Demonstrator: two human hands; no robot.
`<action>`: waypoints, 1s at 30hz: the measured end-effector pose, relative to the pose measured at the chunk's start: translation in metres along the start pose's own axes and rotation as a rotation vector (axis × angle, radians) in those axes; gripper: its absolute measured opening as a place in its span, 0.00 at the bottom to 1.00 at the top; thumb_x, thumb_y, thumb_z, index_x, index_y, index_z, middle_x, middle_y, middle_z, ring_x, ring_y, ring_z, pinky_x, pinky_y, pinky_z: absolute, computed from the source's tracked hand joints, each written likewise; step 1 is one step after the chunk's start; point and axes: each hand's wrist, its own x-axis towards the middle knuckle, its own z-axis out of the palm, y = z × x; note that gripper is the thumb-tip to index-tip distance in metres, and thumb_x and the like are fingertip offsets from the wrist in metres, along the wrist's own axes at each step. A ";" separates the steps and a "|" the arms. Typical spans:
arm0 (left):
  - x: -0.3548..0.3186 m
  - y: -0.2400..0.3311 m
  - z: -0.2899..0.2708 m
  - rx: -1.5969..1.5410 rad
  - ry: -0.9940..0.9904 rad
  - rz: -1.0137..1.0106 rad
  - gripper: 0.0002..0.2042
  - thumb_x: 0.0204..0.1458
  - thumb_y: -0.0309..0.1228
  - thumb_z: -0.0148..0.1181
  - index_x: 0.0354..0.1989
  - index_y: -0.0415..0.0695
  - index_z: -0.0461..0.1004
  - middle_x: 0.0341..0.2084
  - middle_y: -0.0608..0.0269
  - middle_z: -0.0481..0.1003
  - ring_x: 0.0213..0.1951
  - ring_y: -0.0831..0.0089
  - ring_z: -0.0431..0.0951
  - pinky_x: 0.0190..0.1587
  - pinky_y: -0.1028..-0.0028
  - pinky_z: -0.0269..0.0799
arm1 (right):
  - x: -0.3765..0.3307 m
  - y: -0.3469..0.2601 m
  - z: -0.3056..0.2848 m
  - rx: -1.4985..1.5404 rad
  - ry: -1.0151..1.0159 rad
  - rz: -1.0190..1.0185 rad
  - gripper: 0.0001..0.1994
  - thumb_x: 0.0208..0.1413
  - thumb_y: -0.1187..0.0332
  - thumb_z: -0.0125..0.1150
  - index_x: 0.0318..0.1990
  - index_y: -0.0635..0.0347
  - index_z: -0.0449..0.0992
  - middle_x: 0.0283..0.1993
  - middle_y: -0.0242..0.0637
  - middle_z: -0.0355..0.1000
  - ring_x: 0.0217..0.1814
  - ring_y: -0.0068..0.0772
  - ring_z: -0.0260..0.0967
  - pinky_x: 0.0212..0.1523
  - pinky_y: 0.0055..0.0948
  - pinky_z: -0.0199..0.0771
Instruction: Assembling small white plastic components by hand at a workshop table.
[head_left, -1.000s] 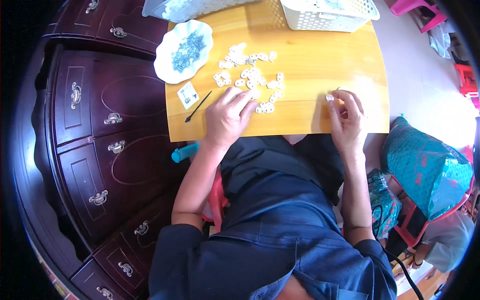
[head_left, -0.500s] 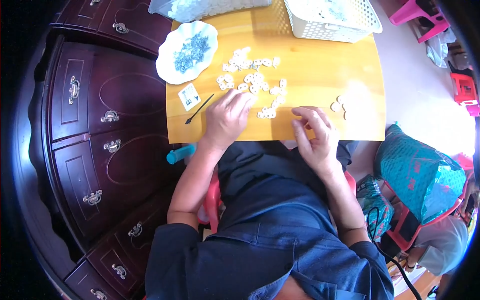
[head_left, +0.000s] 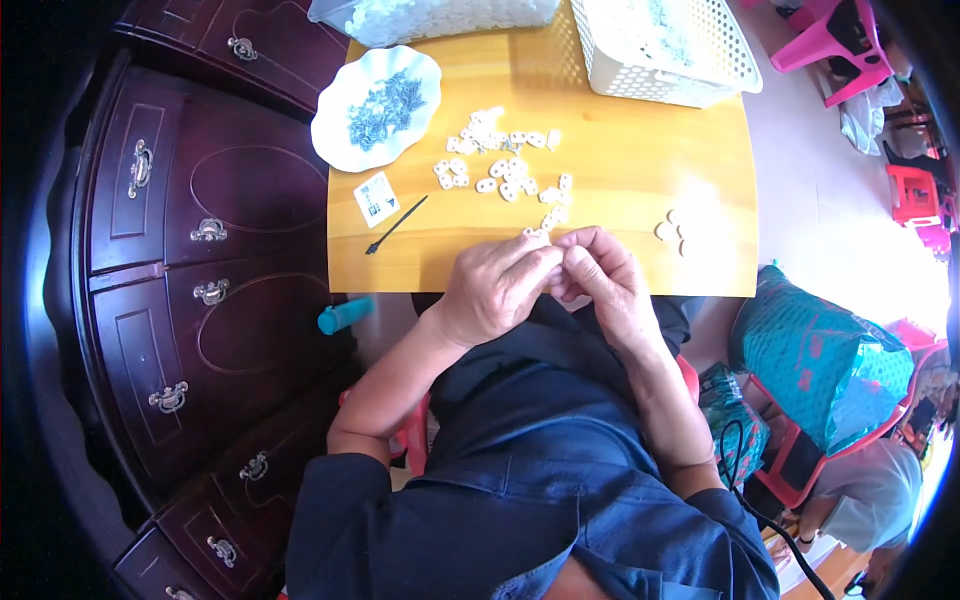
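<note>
Fingers [head_left: 540, 262] of our left hand [head_left: 490, 295] bend in to meet those of our right hand [head_left: 613, 290] above the near edge of the bench [head_left: 630, 160]. Both sets are curled and drawn close at the tips; we cannot tell whether they pinch a piece between them, since the knuckles hide the meeting point. Nearest to them, just beyond the left fingertips, lie small white pieces [head_left: 553, 217], some showing two holes, and the rest of that loose cluster spreads farther up the wood. A few round white pieces [head_left: 672, 230] sit well apart, to the right of our right hand.

For fine work like this, we do best to let one hand hold steady while the other makes the small adjustments, with a light grip so nothing slick shoots out. Our fingertips are close to the edge, with our lap right below, so working slightly farther in would let a dropped piece land on wood. We should also mind our left knuckles, which could nudge the nearest pieces. The scalloped white dish [head_left: 332, 125] of slender dark bits [head_left: 385, 108] stands at the far left, beyond the square card [head_left: 376, 198] and the thin black tool [head_left: 397, 225], clear of our elbows.
</note>
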 end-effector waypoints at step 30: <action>0.072 -0.055 0.001 0.321 -0.044 -0.076 0.05 0.52 0.26 0.64 0.37 0.45 0.80 0.31 0.62 0.78 0.34 0.59 0.81 0.35 0.63 0.77 | -0.028 0.018 -0.035 0.074 0.179 -0.072 0.10 0.68 0.67 0.58 0.53 0.59 0.78 0.38 0.27 0.78 0.34 0.14 0.72 0.34 0.15 0.70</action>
